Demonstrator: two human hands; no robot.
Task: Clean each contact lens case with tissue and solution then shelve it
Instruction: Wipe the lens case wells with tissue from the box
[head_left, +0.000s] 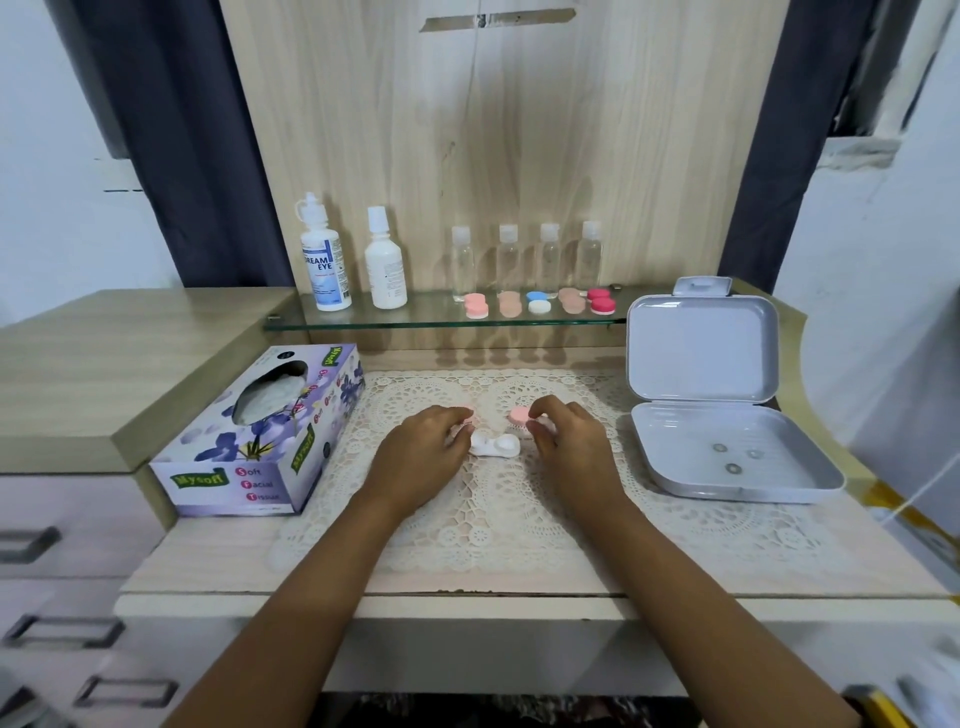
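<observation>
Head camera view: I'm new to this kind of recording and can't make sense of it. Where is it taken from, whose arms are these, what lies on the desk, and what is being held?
There is no machine here. A person wears a camera on the head, and it looks down at their own bare arms. The left hand pinches the left pink cap, which is mostly hidden by its fingers. The right hand pinches the right pink cap. Between them the uncapped white lens case lies on a lace mat. A tissue box sits to the left and an open grey box to the right. The glass shelf behind carries bottles and closed lens cases.
</observation>
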